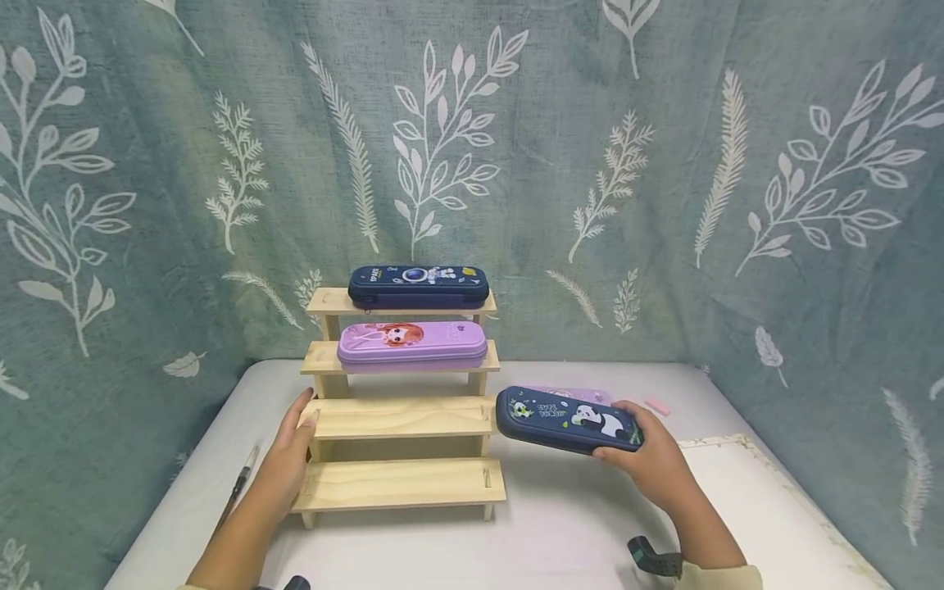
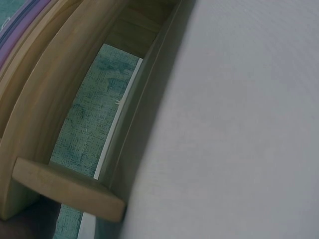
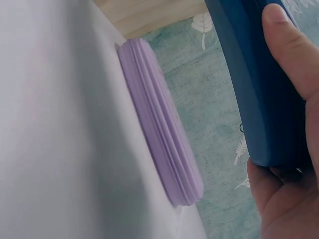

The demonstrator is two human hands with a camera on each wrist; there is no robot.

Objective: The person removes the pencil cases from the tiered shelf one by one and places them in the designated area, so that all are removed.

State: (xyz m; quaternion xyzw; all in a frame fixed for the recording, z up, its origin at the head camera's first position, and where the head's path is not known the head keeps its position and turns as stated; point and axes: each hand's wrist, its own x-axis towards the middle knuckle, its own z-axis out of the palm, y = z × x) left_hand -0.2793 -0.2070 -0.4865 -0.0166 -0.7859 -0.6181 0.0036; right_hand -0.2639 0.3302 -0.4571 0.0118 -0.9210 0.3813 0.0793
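My right hand [image 1: 652,459] grips the right end of a dark blue panda pencil case [image 1: 568,419], held above the table beside a wooden stepped stand [image 1: 401,485]. The right wrist view shows the thumb [image 3: 289,45] pressed on this case. My left hand [image 1: 283,459] holds the left end of the stand's second step from the bottom; in the left wrist view it is mostly out of sight. On the top step lies a dark blue astronaut pencil case [image 1: 418,287]. One step lower sits a purple pencil case [image 1: 413,344] with a doll-like girl on it.
A light purple pencil case [image 3: 159,124] lies on the table behind the panda case, partly covered in the head view. Beyond it is a pink eraser [image 1: 657,406]. A dark pen or brush [image 1: 239,483] lies left of the stand. A pale bordered mat [image 1: 752,500] covers the right side.
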